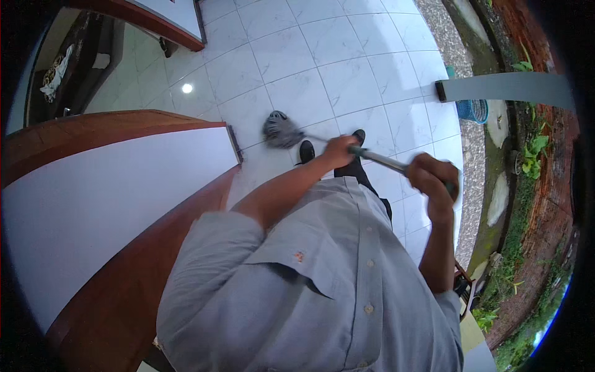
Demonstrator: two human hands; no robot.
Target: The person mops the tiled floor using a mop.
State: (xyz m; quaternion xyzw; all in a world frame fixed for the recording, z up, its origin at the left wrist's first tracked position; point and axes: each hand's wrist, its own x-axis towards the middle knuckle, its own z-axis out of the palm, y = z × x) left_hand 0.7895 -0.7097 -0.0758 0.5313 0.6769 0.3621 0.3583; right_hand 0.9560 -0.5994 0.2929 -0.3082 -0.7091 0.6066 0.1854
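A string mop with a grey, blurred head [281,131] rests on the white tiled floor [297,60], just ahead of my black shoes. Its metal handle [385,161] slants from the head up to the right across my body. My left hand [340,151] is wrapped around the lower part of the handle, by a dark green section. Near the handle's upper end, my right hand [433,176] grips it in a fist. The fingers of both hands are partly hidden by the grip and motion blur.
A white wall with reddish-brown trim [125,186] juts in at my left, beside a doorway. A grey post [506,88] stands at the right, near a blue plastic basket [473,111]. Beyond the floor's edge run a pebbled strip [472,176] and plants [534,151].
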